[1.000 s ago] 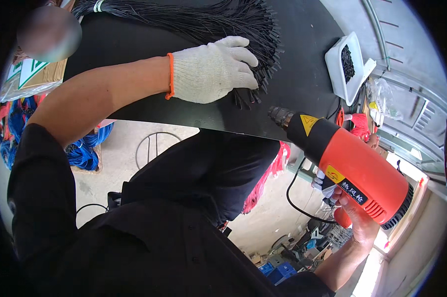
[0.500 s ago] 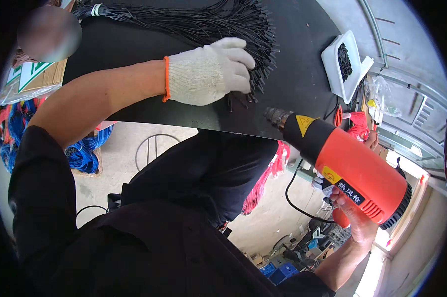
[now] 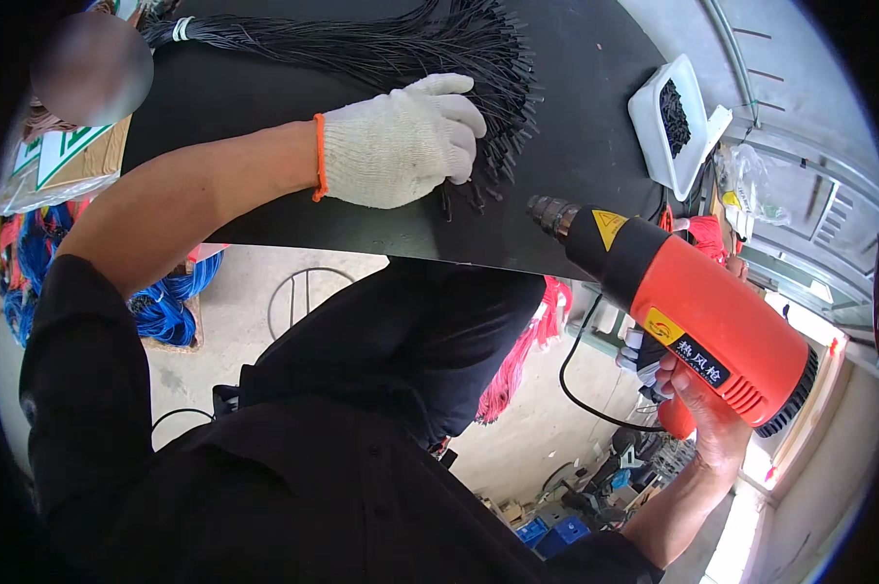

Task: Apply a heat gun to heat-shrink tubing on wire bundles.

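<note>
A large bundle of thin black wires (image 3: pixel 342 41), tied with a white band, fans out across the black tabletop (image 3: pixel 595 146). Its ends carry short dark sleeves. My left hand (image 3: pixel 396 146), in a white knit glove with an orange cuff, lies on the near side of the fanned ends, fingers apart and a little bent. A few loose ends show just below its fingertips. My bare right hand (image 3: pixel 707 414) is wrapped round the handle of an orange and black heat gun (image 3: pixel 722 316). The gun's metal nozzle (image 3: pixel 551 216) points left toward the wire ends, apart from them.
A white plastic bin (image 3: pixel 654 146) of small black tube pieces stands at the table's right edge. The gun's black cord (image 3: pixel 578 389) loops below the table. Pink-red wires (image 3: pixel 508 384) hang under it. Blue wire coils (image 3: pixel 172 307) and a box (image 3: pixel 79 170) are at left.
My left hand has slid slightly left over the wire ends, its fingers a little more bent. The heat gun has shifted slightly right, still in my right hand.
</note>
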Action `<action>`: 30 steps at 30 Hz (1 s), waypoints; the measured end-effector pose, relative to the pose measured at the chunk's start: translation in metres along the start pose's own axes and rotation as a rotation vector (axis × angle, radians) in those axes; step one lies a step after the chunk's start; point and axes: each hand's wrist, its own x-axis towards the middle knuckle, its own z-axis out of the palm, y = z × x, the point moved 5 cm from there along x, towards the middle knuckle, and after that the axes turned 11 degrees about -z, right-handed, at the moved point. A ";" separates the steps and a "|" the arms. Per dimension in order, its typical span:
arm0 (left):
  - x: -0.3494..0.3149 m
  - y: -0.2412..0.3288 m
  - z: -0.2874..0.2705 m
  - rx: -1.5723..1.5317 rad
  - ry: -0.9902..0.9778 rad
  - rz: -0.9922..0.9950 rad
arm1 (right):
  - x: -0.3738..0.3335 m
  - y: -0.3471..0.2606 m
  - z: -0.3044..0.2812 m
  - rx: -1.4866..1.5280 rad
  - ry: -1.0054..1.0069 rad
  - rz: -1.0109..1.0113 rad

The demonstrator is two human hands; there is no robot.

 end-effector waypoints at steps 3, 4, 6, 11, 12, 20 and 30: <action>0.000 0.002 -0.002 0.030 0.080 0.025 | 0.003 0.001 0.000 0.016 -0.020 -0.021; 0.000 0.003 -0.004 0.032 0.081 0.026 | 0.005 0.001 0.001 0.016 -0.019 -0.022; 0.001 0.004 -0.005 0.032 -0.025 0.013 | 0.005 -0.002 0.004 -0.042 0.025 -0.088; -0.003 0.006 -0.004 -0.057 -0.030 -0.001 | 0.009 0.003 0.004 0.028 0.038 -0.088; -0.003 0.007 -0.005 -0.077 0.016 0.003 | 0.011 0.002 0.004 0.024 0.041 -0.118; 0.001 0.010 -0.009 -0.113 -0.041 0.041 | 0.022 -0.001 0.002 -0.051 0.037 -0.094; 0.002 0.006 -0.014 -0.086 0.102 0.015 | 0.021 0.008 -0.002 -0.058 0.022 -0.048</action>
